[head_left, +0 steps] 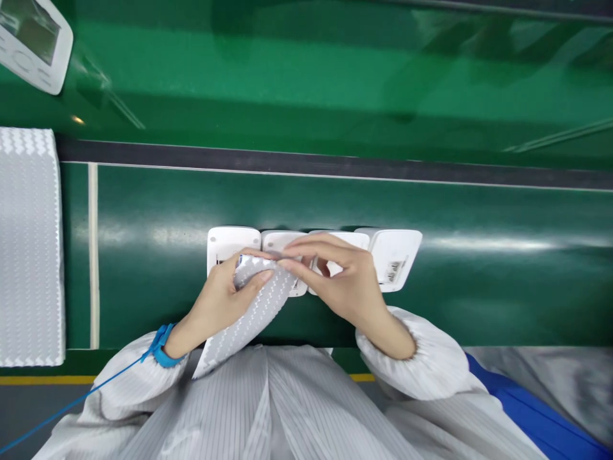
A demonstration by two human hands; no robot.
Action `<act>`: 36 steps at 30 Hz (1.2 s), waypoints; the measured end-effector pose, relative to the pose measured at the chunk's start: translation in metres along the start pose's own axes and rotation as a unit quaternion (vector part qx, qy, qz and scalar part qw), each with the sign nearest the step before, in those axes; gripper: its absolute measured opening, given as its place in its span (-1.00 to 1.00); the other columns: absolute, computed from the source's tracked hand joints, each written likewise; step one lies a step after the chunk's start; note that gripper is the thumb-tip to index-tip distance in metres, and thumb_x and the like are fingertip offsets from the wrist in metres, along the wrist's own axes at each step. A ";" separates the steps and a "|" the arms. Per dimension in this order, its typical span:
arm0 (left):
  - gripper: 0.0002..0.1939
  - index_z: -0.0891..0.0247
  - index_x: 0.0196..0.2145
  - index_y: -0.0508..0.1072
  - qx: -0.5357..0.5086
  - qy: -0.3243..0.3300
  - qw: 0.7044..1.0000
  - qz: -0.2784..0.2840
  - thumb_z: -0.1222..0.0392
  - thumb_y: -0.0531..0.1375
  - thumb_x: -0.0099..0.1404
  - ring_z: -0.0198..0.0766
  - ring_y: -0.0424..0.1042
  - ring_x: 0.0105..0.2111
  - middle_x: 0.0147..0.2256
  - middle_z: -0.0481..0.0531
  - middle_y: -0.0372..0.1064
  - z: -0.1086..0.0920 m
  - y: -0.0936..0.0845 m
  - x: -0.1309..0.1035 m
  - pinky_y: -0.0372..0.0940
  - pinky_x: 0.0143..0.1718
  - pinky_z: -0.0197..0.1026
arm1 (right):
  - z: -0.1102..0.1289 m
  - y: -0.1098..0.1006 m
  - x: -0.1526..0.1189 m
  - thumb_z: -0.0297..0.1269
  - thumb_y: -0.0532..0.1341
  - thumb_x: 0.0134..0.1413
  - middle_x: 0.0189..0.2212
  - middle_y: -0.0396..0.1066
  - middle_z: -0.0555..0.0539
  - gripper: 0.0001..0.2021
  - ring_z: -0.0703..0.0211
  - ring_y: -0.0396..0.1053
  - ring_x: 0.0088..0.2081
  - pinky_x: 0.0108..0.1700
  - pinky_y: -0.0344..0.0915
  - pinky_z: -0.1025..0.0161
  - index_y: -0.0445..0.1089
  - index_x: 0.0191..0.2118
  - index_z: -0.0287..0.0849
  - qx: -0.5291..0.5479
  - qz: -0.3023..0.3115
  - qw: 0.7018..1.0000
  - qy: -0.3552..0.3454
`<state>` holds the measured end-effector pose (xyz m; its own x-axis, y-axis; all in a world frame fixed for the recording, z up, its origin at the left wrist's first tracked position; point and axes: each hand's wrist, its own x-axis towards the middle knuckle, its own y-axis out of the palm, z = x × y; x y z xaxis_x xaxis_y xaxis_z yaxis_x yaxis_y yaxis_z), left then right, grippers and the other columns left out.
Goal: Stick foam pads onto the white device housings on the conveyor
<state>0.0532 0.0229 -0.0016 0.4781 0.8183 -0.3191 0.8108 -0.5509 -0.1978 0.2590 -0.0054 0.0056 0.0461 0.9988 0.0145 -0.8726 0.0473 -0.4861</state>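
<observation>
My left hand (227,294) grips a grey-white strip (256,313) with rows of small white marks, thumb on top and fingers behind it. The strip bends down toward my body. At its upper right edge, the thumb and forefinger of my right hand (342,268) are pinched together; what lies between them is too small to make out. Beneath and behind the hands, several white flat devices lie in a row, among them a left one (232,239), one in the middle (280,241) and a tilted right one (397,259) with a printed label. My hands partly cover the row.
A stack of similar patterned sheets (29,249) lies at the left edge. At upper left, a white device with a screen (55,70) rests on the shiny green surface beyond a dark strip (335,165). A blue cord (71,406) runs from my left wristband.
</observation>
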 end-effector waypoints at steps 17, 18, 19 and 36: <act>-0.78 0.13 -0.07 0.58 -0.002 -0.038 0.998 0.043 0.20 0.39 0.33 -0.12 0.58 -0.02 -0.08 -0.06 0.62 -0.018 0.029 0.019 0.43 0.07 -0.12 | -0.035 -0.024 -0.017 -0.36 0.32 0.31 -0.10 0.52 -0.10 -0.94 0.25 0.44 -0.36 -0.38 0.45 0.25 0.58 -0.20 -0.11 -0.048 -0.093 0.994 0.018; -0.75 0.13 -0.07 0.58 -0.008 -0.039 0.998 0.043 0.22 0.42 0.29 -0.12 0.58 -0.02 -0.08 -0.06 0.62 -0.018 0.028 0.019 0.44 0.05 -0.13 | -0.034 -0.022 -0.017 -0.35 0.32 0.31 -0.10 0.52 -0.10 -0.94 0.25 0.44 -0.36 -0.34 0.48 0.23 0.58 -0.19 -0.10 -0.052 -0.092 0.994 0.016; -0.72 0.13 -0.08 0.58 -0.013 -0.037 0.998 0.042 0.23 0.44 0.25 -0.12 0.59 -0.03 -0.08 -0.07 0.62 -0.017 0.028 0.019 0.45 0.04 -0.14 | -0.034 -0.021 -0.017 -0.35 0.32 0.31 -0.10 0.51 -0.10 -0.94 0.25 0.44 -0.36 -0.32 0.49 0.22 0.57 -0.19 -0.11 -0.056 -0.093 0.994 0.015; -0.84 0.14 -0.15 0.68 -0.046 -0.008 0.999 0.022 0.24 0.45 0.29 -0.16 0.66 -0.10 -0.14 -0.04 0.69 -0.025 0.019 0.016 0.55 -0.02 -0.20 | -0.026 -0.057 -0.016 -0.27 0.45 0.21 -0.10 0.61 -0.09 -0.88 0.21 0.53 -0.34 -0.47 0.40 0.26 0.59 -0.14 -0.07 -0.037 -0.022 0.999 -0.020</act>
<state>0.0847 0.0291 0.0123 0.5087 0.7909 -0.3400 0.8171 -0.5680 -0.0986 0.3201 -0.0248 0.0106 0.0619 0.9955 0.0711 -0.8315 0.0908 -0.5481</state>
